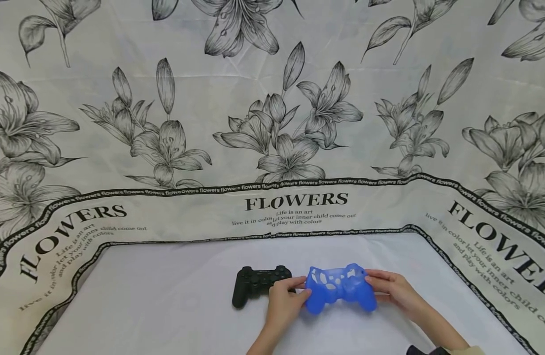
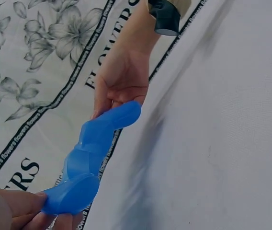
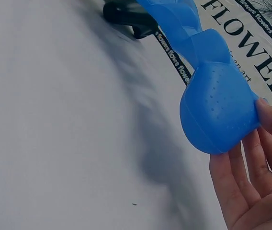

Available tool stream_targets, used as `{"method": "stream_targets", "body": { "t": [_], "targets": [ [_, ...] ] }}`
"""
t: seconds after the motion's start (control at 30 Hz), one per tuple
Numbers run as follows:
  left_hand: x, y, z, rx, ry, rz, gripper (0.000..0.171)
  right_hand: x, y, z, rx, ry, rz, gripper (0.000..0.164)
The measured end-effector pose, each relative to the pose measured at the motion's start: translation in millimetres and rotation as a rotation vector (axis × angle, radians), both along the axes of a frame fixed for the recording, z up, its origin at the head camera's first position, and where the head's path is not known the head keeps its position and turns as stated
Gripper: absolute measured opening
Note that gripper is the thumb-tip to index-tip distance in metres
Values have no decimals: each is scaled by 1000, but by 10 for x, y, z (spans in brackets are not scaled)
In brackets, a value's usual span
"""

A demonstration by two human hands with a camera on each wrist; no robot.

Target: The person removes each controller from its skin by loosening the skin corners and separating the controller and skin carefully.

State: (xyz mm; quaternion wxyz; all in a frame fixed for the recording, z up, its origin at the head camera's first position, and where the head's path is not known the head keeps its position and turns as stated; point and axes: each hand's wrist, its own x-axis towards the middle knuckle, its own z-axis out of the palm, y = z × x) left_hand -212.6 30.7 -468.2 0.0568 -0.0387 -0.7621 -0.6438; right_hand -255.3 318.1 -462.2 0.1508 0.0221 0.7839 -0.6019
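Note:
Both hands hold a blue silicone controller cover [image 1: 341,286] above the white table, its cut-out face towards the head camera. My left hand [image 1: 285,303] pinches its left end between thumb and fingers. At the other end my right hand [image 1: 396,291] grips the side, thumb on one face and fingers beneath, as the right wrist view shows on the dotted grip of the cover [image 3: 220,108]. A black game controller [image 1: 256,281] lies on the table just left of the cover, partly hidden behind my left hand.
The white tabletop [image 1: 157,296] spreads out around the hands. A flower-printed cloth [image 1: 294,212] hangs behind the table and along both sides, with a lettered border at its lower edge. A shadow of the cover falls on the tabletop.

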Motion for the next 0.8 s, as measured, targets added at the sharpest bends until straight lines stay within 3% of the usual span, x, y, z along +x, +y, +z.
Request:
{"method": "stream_targets", "body": {
  "t": [0.23,0.43,0.63,0.8],
  "targets": [
    [-122,195,12,-96,97,28,28,-123,141,29,44,12,-16,58],
    [-226,278,11,-263,172,74,25,-199,153,49,129,8,-12,63],
    [-259,314,-11,-470,257,149,22,-253,100,26,165,24,9,63],
    [-262,332,-2,-559,249,177,23,-297,66,-4,147,11,16,61]
  ]
}}
